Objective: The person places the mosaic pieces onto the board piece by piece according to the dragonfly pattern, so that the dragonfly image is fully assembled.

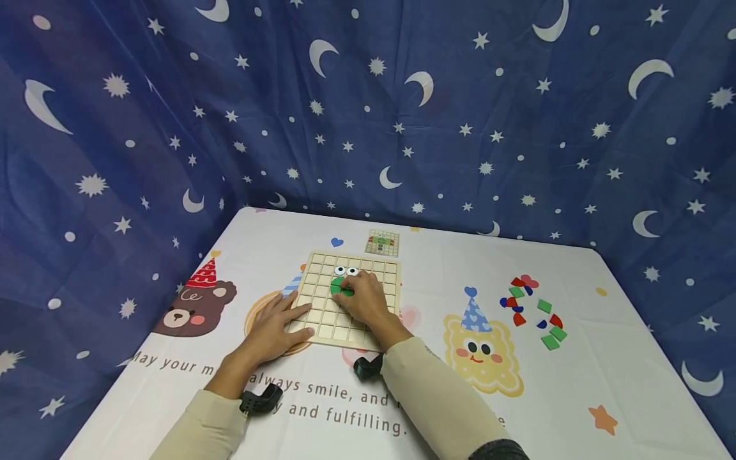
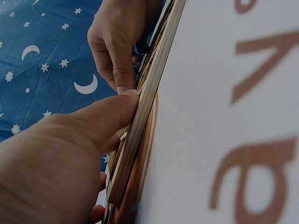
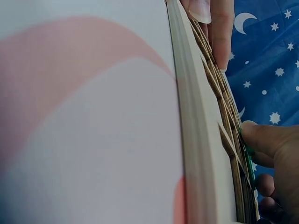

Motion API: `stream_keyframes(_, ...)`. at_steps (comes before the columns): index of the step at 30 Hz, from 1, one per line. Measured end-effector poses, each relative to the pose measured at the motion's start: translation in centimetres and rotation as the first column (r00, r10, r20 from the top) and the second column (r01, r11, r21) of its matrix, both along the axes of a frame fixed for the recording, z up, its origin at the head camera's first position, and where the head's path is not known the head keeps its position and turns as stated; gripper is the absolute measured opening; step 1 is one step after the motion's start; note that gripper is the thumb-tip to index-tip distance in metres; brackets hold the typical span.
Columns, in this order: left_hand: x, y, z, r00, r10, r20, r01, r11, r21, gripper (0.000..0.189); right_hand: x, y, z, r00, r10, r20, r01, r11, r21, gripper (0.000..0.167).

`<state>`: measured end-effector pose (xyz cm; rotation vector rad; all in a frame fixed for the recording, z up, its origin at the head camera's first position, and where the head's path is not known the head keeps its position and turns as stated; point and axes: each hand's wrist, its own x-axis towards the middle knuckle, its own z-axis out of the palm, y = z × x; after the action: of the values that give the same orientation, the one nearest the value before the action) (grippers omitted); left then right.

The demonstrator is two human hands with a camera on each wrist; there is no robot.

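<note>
A wooden grid board (image 1: 325, 318) lies on the table, its square cells divided by raised strips. My left hand (image 1: 275, 328) rests on the board's left edge and near corner with fingers spread. Over the middle of the board, my right hand (image 1: 367, 299) pinches a green piece (image 1: 347, 292) between thumb and fingers, low at the cells. More green (image 1: 336, 285) shows just left of those fingertips. Two round white eye pieces (image 1: 340, 271) with black pupils sit above the green. Part of the grid is hidden under the right hand.
Behind the board lies a small picture card (image 1: 382, 243) showing a grid with a coloured figure. Loose green, red and blue pieces (image 1: 550, 343) are scattered on the right side of the white printed tablecloth (image 1: 425, 268). A blue starry curtain (image 1: 368, 128) hangs behind the table.
</note>
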<state>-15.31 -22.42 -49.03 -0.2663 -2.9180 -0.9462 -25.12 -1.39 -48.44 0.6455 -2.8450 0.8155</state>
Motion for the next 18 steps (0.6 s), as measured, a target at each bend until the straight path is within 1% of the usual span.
stream_keyframes(9,0.2,-0.2,0.0,1.0,0.006,0.0,-0.006,1.0,0.004,0.058,0.0,-0.2,-0.1,1.0,0.021,0.017,-0.021,1.0,-0.002,0.028)
stream_keyframes(13,0.1,-0.2,0.0,1.0,0.004,-0.005,-0.004,1.0,0.009,0.058,-0.1,-0.1,0.1,0.999,0.024,0.027,-0.024,1.0,-0.016,0.028)
stream_keyframes(15,0.1,-0.2,-0.1,1.0,0.0,-0.004,0.0,1.0,0.009,0.058,-0.1,0.0,0.4,0.999,0.026,0.034,-0.024,0.999,-0.038,0.028)
stream_keyframes(18,0.1,-0.2,-0.1,1.0,-0.001,-0.003,0.001,1.0,0.011,0.058,0.0,0.5,1.3,0.998,0.035,0.047,-0.03,0.995,-0.1,0.027)
